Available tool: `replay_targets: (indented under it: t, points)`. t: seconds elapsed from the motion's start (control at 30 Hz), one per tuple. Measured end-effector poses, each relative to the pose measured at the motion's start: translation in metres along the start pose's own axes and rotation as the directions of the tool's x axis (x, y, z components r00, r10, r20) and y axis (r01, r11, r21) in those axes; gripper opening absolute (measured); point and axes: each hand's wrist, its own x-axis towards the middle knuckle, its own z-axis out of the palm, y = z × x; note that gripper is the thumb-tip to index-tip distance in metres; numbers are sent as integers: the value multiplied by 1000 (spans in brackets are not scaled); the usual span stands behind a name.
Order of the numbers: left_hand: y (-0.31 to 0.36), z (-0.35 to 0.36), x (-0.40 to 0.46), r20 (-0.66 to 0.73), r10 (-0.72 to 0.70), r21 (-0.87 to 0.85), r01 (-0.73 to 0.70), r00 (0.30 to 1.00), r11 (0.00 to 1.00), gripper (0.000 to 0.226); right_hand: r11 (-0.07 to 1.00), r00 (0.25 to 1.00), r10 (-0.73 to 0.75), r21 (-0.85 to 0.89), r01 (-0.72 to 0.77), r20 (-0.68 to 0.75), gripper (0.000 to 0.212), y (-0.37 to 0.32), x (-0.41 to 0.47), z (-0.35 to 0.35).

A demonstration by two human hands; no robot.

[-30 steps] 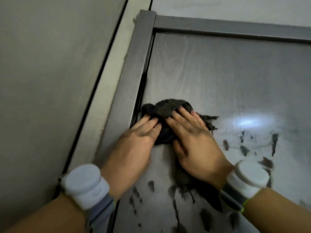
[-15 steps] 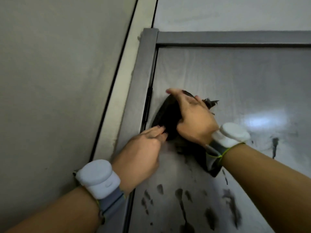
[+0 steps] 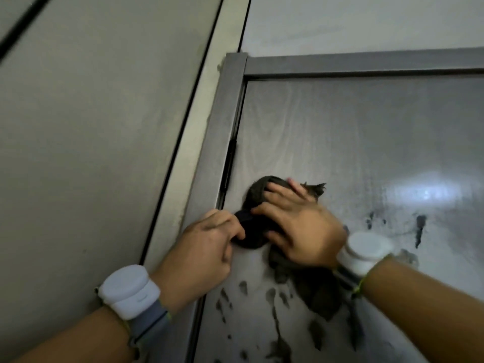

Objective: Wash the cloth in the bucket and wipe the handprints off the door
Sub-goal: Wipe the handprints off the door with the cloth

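A dark grey cloth (image 3: pixel 258 192) is bunched against the grey wood-grain door (image 3: pixel 340 142), close to its left edge. My right hand (image 3: pixel 298 226) lies over the cloth with fingers spread, pressing it on the door. My left hand (image 3: pixel 207 242) pinches the cloth's lower left fold. Part of the cloth hangs down under my right wrist. Dark handprints (image 3: pixel 272 305) smear the door below the hands, and more dark marks (image 3: pixel 419 229) sit to the right. The bucket is out of view.
The grey metal door frame (image 3: pixel 225 132) runs up the left side and across the top, with a black hinge (image 3: pixel 230 163) at the door's edge. A pale wall (image 3: pixel 91 127) lies to the left. White bands sit on both wrists.
My left hand went from lying beside the cloth to gripping its lower fold. My right hand turned and spread over the cloth. The view tilted up slightly.
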Motion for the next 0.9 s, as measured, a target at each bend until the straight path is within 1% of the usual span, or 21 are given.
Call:
replay_targets:
  t: [0.03,0.07,0.13,0.17,0.2,0.27,0.3,0.37,0.43,0.47,0.5,0.53,0.6,0.63,0.67,0.7,0.77,0.8,0.83,0.87,0.9]
  points:
    - [1,-2,1,-5,18,9,-18,1000,1000,33,999,999,46,-10,-46,-28,49,13,11,-6]
    - [1,-4,3,-19,28,16,-28,999,999,35,987,984,161,5,-161,-74,52,25,26,-13]
    - [2,-8,9,-73,6,26,-4,997,1000,38,898,886,441,71,-435,-144,57,34,53,-21]
    - [1,-9,12,-112,-22,26,25,994,999,40,869,854,494,60,-492,-164,56,27,61,-19]
    - [1,-10,14,-149,-63,22,67,987,998,41,885,869,462,24,-465,-176,53,13,63,-11]
    - [0,-10,18,-199,-155,0,158,968,987,45,961,952,271,-14,-276,-144,50,-22,44,8]
    - [1,-8,19,-203,-196,-13,197,959,980,46,985,976,171,-3,-173,-136,48,-36,27,15]
    - [7,-3,23,-166,-240,-33,237,957,971,47,999,995,36,12,-35,-93,42,-40,-5,17]
    - [16,2,25,-121,-231,-53,226,965,973,46,999,996,-11,-33,8,-88,38,-12,-21,7]
    - [20,4,25,-109,-212,-62,206,971,977,46,998,993,31,-46,-36,-114,37,7,-24,0]
    - [24,7,25,-103,-188,-67,182,977,981,46,990,980,120,-51,-130,-161,36,27,-25,-9]
    - [27,9,23,-100,-165,-65,160,981,985,47,965,946,246,-36,-259,-212,33,44,-25,-18]
    - [31,13,19,-80,-125,-42,122,989,992,50,855,816,501,16,-519,-289,32,55,-20,-24]
    - [34,15,18,-75,-115,-31,113,991,993,52,816,772,553,17,-578,-313,34,48,-18,-20]
    - [37,17,18,-77,-115,-29,113,990,993,54,829,786,534,8,-560,-313,35,36,-19,-13]
    - [38,18,18,-85,-122,-32,120,989,992,55,883,844,453,12,-469,-288,34,20,-24,-5]
    - [43,20,20,-115,-147,-56,142,982,988,52,980,963,197,1,-201,-186,33,-2,-49,4]
    - [48,21,22,-127,-146,-67,138,981,988,48,994,987,104,-13,-107,-122,33,-1,-63,0]
    - [54,24,25,-125,-124,-76,115,984,990,42,998,995,54,-38,-58,-86,34,12,-76,-8]
    - [60,27,26,-108,-86,-80,78,990,994,38,996,996,57,-58,-61,-71,35,30,-86,-16]
    - [66,30,28,-83,-43,-76,36,996,996,35,990,989,122,-59,-128,-84,36,49,-95,-25]
